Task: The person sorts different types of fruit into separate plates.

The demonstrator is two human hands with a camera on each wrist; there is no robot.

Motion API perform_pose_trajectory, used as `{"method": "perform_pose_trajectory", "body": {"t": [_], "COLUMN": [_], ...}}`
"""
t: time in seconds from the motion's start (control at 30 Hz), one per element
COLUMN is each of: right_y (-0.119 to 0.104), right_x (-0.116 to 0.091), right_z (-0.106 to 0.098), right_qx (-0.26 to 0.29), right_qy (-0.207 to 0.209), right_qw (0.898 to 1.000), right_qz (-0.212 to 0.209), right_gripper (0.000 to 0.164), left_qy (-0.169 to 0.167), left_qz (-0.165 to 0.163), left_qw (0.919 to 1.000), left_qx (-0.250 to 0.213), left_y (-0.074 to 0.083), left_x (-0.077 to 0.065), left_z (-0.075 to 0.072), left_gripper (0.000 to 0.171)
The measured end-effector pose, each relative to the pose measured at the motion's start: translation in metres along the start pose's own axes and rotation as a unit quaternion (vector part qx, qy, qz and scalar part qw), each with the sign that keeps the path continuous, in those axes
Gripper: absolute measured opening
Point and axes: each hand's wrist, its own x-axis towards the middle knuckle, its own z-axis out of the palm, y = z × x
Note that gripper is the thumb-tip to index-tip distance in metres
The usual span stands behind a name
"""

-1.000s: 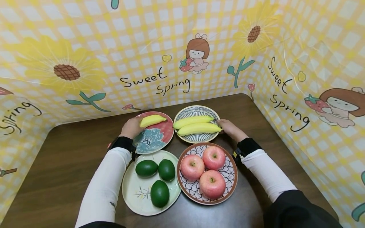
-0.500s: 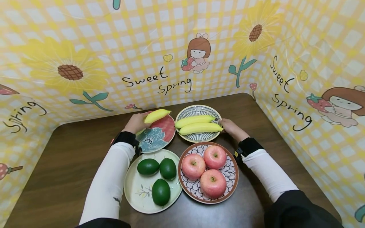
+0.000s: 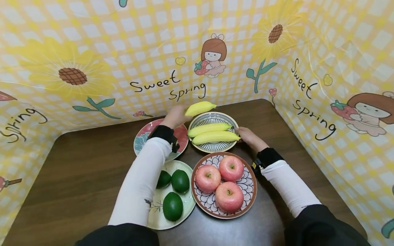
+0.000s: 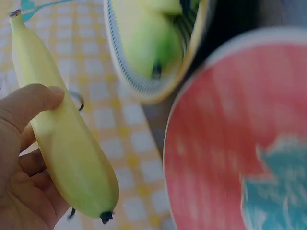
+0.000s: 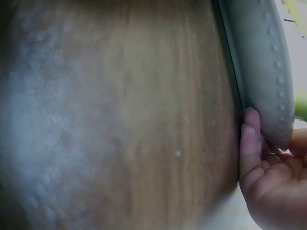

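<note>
My left hand [image 3: 176, 117] grips a yellow banana [image 3: 200, 108], raised over the back edge of an oval plate with blue stripes [image 3: 213, 148]. In the left wrist view the thumb lies across this banana [image 4: 72, 139] and the fingers are behind it. Two more bananas [image 3: 215, 137] lie side by side on the striped plate. My right hand [image 3: 250, 139] holds that plate by its right end. Seen from the right wrist, fingers sit under the plate's pale outer wall [image 5: 264, 62] and the thumb is at its rim. The red plate with a blue flower [image 3: 181, 138] lies below my left wrist, bare where visible.
At the front right, a brown-rimmed plate [image 3: 197, 202] bears three red apples [image 3: 229, 197]. To its left, a pale green plate [image 3: 188, 206] holds three dark green fruits [image 3: 172, 206], partly hidden by my left sleeve. A yellow checked cloth [image 3: 147, 61] walls the wooden table [image 3: 77, 171].
My left hand has lifted the banana off the red plate and carried it right and back, above the striped plate's far edge. The right hand keeps its grip on the striped plate.
</note>
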Motion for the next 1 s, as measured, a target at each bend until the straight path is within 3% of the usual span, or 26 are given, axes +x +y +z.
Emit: {"method": "perform_pose_trajectory", "body": {"t": [0.2, 0.37, 0.67, 1.0], "right_y": [-0.001, -0.001, -0.004, 0.0], "right_x": [0.0, -0.001, 0.001, 0.001], "right_z": [-0.001, 0.0, -0.003, -0.001], "right_qx": [-0.003, 0.0, 0.005, -0.013], "right_qy": [-0.003, 0.001, 0.011, 0.013], "right_qw": [1.0, 1.0, 1.0, 1.0], "right_qz": [-0.001, -0.001, -0.007, 0.004], "right_gripper": [0.049, 0.048, 0.047, 0.046], "left_qy": [-0.056, -0.088, -0.089, -0.094], "left_qz": [0.01, 0.004, 0.003, -0.005], "left_qw": [0.9975, 0.9939, 0.9921, 0.9923], "left_qx": [0.043, 0.066, 0.088, 0.08], "left_y": [0.018, 0.031, 0.04, 0.033], "left_x": [0.02, 0.025, 0.026, 0.033], "left_z": [0.025, 0.04, 0.047, 0.058], "left_gripper": [0.06, 0.06, 0.057, 0.057]}}
